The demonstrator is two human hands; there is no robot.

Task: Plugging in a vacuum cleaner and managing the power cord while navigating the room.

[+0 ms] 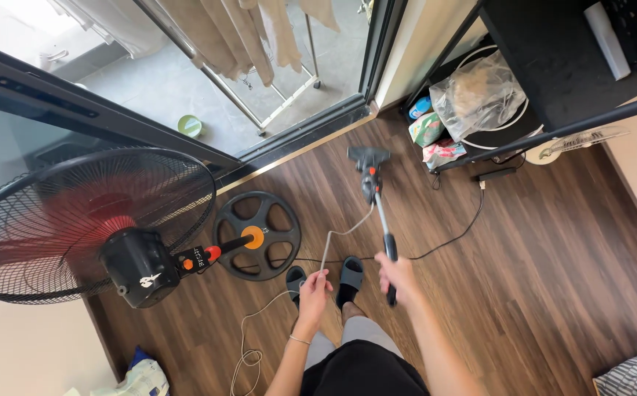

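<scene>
Stick vacuum [374, 192], light, stiff-shafted, best held at its handle: right hand [395, 275] fingers closed there, left hand [314, 286] fingers pinching limp white cord [331, 246].

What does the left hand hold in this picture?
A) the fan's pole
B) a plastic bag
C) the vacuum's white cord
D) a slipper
C: the left hand pinches the white cord that runs up to the stick vacuum, whose handle the right hand grips.

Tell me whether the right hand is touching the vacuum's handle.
Touching. The head view shows the right hand wrapped around the black grip of the stick vacuum, with the grip's end sticking out below the fingers.
</scene>
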